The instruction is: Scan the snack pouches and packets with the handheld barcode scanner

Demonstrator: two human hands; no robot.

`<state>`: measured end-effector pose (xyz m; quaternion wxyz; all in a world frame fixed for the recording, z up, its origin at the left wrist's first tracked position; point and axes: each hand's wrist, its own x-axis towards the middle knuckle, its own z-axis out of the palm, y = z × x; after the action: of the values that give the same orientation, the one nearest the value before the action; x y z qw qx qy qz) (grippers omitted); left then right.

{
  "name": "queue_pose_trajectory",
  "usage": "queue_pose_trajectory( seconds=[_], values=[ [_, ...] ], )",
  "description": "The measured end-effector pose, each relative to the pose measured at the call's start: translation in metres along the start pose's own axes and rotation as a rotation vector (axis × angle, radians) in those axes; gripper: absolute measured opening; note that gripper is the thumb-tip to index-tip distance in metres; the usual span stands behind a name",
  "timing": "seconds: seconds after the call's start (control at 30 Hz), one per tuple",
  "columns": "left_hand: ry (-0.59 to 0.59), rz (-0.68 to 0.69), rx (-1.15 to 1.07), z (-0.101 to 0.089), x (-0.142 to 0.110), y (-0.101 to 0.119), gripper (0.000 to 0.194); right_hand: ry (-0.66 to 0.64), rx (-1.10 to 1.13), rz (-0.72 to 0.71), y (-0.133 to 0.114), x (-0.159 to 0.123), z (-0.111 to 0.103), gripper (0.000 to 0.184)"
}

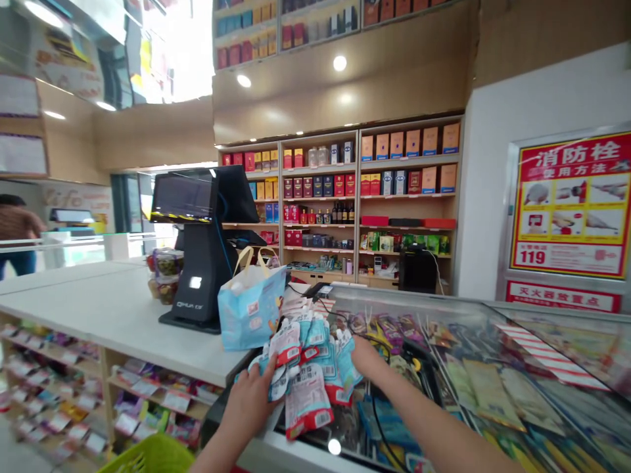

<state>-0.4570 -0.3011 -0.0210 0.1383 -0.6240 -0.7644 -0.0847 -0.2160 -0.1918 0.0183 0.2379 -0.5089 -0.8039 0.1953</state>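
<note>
A pile of spouted pouches [308,394], light blue, pink and red with white caps, lies on the glass counter in front of me. My left hand [250,397] rests against the left side of the pile, its visible fingers stretched out over a blue pouch [279,384]. At the pile's right side, my right hand [367,358] grips the edge of a tilted blue pouch [348,360], which hides most of its fingers. Right behind the pile stands a light blue shopping bag [249,315] with pale yellow handles, upright and touched by neither hand.
A black checkout terminal [202,263] stands left of the bag, with packed fruit tubs [165,272] behind it. A handheld scanner [422,368] and black cables lie right of the pouches. A green basket [152,454] sits below the counter edge. A person [17,226] is far left.
</note>
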Motion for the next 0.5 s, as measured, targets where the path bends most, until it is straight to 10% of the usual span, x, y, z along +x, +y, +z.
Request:
queue_pose_trajectory(
  seconds=[0.23, 0.5],
  values=[
    [-0.063, -0.045, -0.092, -0.017, 0.011, 0.025, 0.075, -0.145, -0.111, 0.044, -0.032, -0.026, 0.011, 0.083],
    [-0.097, 0.135, -0.265, 0.004, 0.004, -0.034, 0.094, -0.293, -0.185, -0.211, -0.013, -0.073, 0.034, 0.110]
  ],
)
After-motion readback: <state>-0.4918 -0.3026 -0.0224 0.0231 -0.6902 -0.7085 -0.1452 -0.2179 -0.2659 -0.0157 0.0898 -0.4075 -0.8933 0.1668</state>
